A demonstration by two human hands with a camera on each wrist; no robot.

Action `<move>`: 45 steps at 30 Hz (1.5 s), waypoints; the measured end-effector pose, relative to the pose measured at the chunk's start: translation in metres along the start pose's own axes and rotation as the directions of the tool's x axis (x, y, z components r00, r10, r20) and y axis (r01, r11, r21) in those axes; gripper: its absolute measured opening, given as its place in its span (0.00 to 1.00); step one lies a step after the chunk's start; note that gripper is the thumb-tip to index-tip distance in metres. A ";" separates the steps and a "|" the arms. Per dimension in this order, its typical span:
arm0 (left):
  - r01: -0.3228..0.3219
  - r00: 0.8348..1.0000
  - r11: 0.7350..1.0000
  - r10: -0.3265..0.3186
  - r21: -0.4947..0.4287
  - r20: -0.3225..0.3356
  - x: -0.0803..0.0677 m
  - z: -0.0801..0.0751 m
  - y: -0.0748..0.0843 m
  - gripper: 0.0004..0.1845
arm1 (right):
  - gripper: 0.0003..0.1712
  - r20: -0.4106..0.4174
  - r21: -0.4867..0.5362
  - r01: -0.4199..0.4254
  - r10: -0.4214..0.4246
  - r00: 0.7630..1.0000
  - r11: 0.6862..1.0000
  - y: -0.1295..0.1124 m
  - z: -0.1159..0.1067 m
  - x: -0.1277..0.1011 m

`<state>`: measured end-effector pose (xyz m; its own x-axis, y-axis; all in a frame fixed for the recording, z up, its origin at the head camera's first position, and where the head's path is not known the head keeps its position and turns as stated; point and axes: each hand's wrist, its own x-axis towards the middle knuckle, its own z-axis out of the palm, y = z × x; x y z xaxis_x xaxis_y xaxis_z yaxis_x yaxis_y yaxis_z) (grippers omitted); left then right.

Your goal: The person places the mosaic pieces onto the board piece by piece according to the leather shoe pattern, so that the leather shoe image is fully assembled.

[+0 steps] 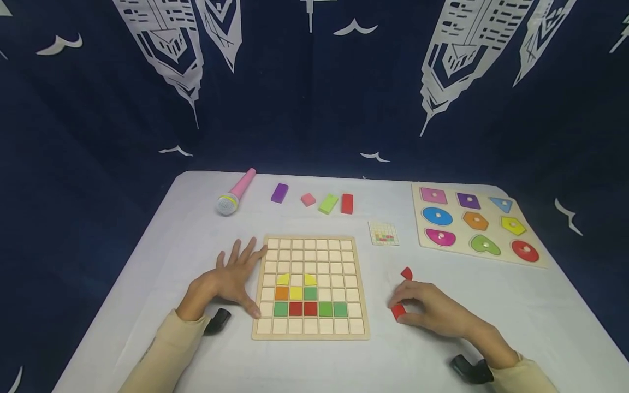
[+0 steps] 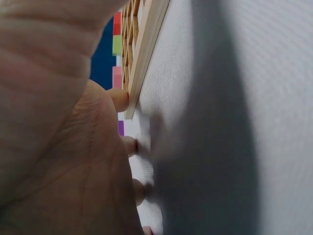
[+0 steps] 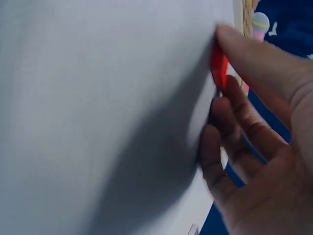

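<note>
A wooden grid board [image 1: 339, 329] lies in the middle of the table, with coloured tiles in several of its squares: green, red, orange and yellow, two of the yellow ones rounded. My left hand [image 1: 231, 278], fingers spread, rests at the board's left edge, with thumb and index fingertip right at the frame. To the right of the board, my right hand [image 1: 434, 310] pinches a red block [image 1: 398, 311] between thumb and index finger, close over the table; the right wrist view shows the red block [image 3: 219, 66] too. Just beyond those fingers lies a red rounded piece [image 1: 406, 273].
Behind the board are a pink toy microphone [image 1: 241, 188], a purple block [image 1: 279, 192], a pink block [image 1: 308, 200], a light green block [image 1: 328, 204] and a red oblong block [image 1: 347, 203]. A small pattern card [image 1: 384, 233] and a knobbed shape puzzle [image 1: 459, 240] lie at the right.
</note>
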<state>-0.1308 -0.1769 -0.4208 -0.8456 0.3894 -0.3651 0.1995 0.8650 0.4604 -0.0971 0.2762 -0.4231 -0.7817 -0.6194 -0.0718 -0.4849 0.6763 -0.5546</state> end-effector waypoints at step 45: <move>-0.002 1.000 0.999 0.003 0.042 -0.009 0.001 0.000 0.000 0.81 | 0.18 -0.337 -0.088 -0.129 0.092 0.937 0.988 -0.035 0.008 0.070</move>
<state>-0.1312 -0.1765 -0.4214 -0.8494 0.3889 -0.3568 0.2223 0.8767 0.4266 -0.1320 0.2064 -0.4152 -0.9093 -0.3835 0.1613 -0.4127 0.7829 -0.4656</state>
